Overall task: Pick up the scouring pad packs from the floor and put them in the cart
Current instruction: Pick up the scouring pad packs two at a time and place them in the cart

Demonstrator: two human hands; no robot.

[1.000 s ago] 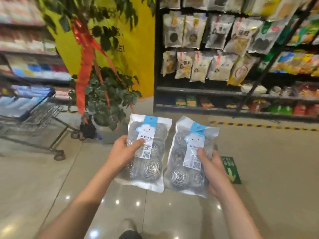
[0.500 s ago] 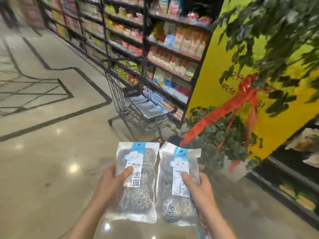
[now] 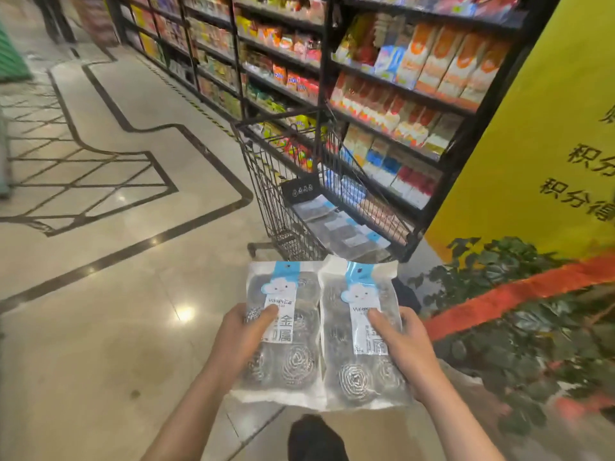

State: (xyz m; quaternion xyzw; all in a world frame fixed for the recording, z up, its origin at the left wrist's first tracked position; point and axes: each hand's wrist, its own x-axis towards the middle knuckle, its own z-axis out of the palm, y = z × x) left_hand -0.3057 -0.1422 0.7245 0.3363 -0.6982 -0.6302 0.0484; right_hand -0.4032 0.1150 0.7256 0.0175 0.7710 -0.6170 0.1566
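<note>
My left hand (image 3: 241,337) grips one clear pack of steel scouring pads (image 3: 293,354) with a blue cloud label. A second identical pack (image 3: 357,371) is held in my right hand (image 3: 404,344). Both packs are side by side, upright, in front of me at chest height. Straight ahead, just beyond the packs, stands the black wire cart (image 3: 283,194), open at the top. Several similar packs (image 3: 339,224) lie on its floor.
Stocked shelves (image 3: 382,88) run behind and right of the cart. A yellow pillar (image 3: 532,144) and a potted plant with a red ribbon (image 3: 519,314) stand close on the right. Glossy tiled floor (image 3: 100,311) spreads to the left. My shoe (image 3: 316,437) shows below.
My view has swung left from the snack shelves to the cart, which is now much closer and straight ahead. Both hands keep the packs in the same grip.
</note>
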